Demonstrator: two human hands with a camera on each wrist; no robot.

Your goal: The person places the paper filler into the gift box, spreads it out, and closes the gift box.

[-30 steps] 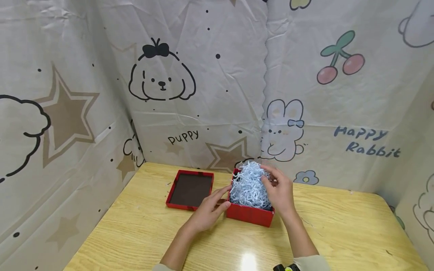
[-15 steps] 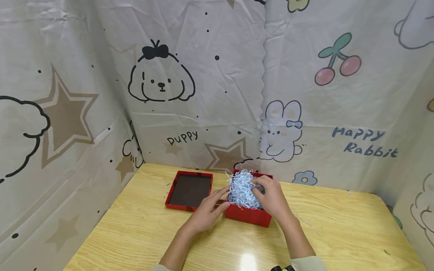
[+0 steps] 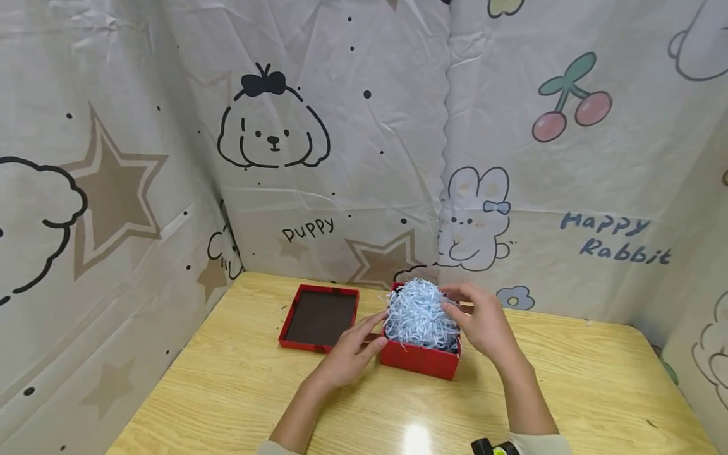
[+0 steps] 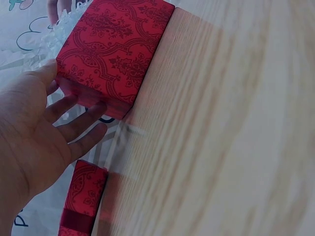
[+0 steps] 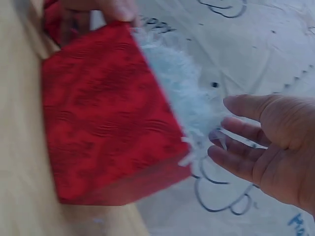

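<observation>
A red patterned box (image 3: 419, 361) stands on the table, heaped above its rim with pale blue shredded paper (image 3: 419, 316). My left hand (image 3: 348, 357) lies along the box's left side, its fingers extended against the wall and the thumb at the near corner, as the left wrist view also shows on the red box (image 4: 115, 56). At the right edge of the heap is my right hand (image 3: 482, 318), fingers loosely bent and spread. In the right wrist view the right hand (image 5: 275, 142) grips nothing; its fingertips are beside the shredded paper (image 5: 179, 83).
Left of the box lies its red lid (image 3: 320, 318), dark inside face up. A few stray paper bits lie on the wooden table (image 3: 227, 392). Behind rises a printed cloth backdrop (image 3: 392, 158), close to the table's far edge.
My right hand pushed the shredded paper leftward in the box, then drew back to the right. The heap now spreads across the box again. My left hand has stayed in place.
</observation>
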